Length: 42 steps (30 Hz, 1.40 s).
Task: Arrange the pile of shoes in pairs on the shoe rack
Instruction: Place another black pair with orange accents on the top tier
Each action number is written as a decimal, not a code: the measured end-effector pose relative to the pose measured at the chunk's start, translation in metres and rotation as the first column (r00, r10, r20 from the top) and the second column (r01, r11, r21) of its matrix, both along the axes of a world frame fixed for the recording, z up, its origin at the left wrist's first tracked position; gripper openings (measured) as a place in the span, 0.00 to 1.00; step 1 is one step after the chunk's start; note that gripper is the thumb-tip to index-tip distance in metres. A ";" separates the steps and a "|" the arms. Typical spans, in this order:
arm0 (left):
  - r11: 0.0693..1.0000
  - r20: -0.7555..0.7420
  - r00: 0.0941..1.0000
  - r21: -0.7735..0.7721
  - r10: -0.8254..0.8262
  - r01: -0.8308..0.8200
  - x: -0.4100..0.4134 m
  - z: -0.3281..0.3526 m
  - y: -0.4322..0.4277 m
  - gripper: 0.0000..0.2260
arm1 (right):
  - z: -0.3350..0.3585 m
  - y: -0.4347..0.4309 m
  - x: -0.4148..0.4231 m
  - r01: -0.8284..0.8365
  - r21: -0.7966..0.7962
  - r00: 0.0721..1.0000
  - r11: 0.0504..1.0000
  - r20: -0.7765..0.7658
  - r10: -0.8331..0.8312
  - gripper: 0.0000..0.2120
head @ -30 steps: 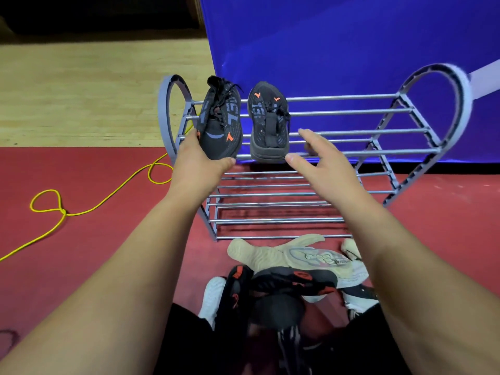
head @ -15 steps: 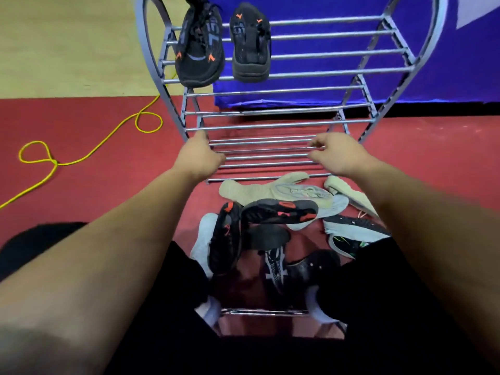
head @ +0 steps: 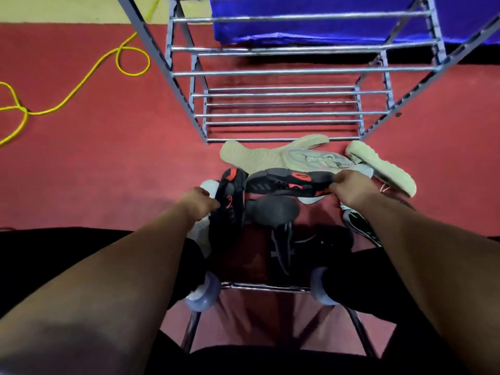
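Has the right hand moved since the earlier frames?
Yes. The right hand left the rails of the shoe rack, came toward the person, and now grips a black-and-orange shoe on the floor.

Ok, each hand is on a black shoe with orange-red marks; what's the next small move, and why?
Probably lift both shoes up together. The left hand grips the black orange-marked shoe standing on its side, the right hand pinches the matching sole-up shoe lying over a beige shoe; they look paired, and the grey metal rack stands ahead.
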<state>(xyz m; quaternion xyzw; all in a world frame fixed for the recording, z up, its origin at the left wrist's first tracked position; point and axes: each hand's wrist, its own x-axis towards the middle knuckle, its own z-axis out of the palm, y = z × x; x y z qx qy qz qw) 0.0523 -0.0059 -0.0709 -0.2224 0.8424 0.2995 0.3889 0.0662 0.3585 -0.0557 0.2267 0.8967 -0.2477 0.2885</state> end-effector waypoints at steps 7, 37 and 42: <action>0.899 0.172 0.903 0.134 0.394 -0.418 0.009 -0.035 0.002 0.05 | -0.039 0.004 -0.016 0.253 -0.076 0.967 0.965 0.043 -0.250 0.29; 0.743 0.583 0.596 -0.020 0.553 -0.669 0.039 -0.092 0.009 0.13 | -0.079 -0.001 -0.010 0.590 -0.518 0.762 0.620 0.104 -0.639 0.26; 0.662 0.542 0.570 0.033 0.618 -0.749 0.041 -0.087 0.008 0.12 | -0.069 -0.005 -0.009 0.579 -0.508 0.773 0.638 0.095 -0.627 0.28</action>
